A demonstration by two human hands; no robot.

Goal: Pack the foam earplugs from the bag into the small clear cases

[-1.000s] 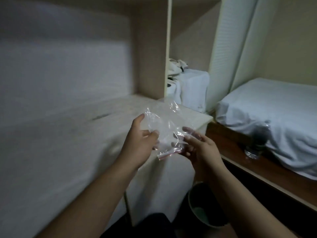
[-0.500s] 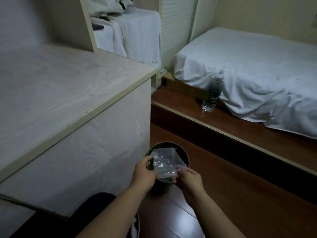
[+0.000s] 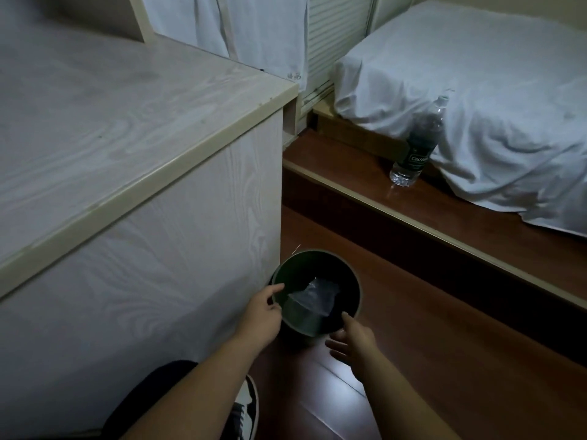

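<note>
A crumpled clear plastic bag (image 3: 313, 296) lies inside a dark green waste bin (image 3: 355, 308) on the floor beside the desk. My left hand (image 3: 262, 312) hovers at the bin's left rim with relaxed fingers and holds nothing. At the bin's near right rim my right hand (image 3: 351, 342) is spread open and empty. Neither earplugs nor clear cases show in this view.
A pale wood desk (image 3: 104, 122) fills the left side, its side panel next to the bin. A water bottle (image 3: 417, 147) stands on the raised wooden platform (image 3: 476, 217) by the white-sheeted bed (image 3: 492, 90). My shoe (image 3: 246, 408) rests on the floor.
Both hands carried the clear bag down from desk height to the bin and let go. The bag now lies inside the bin and both hands are empty.
</note>
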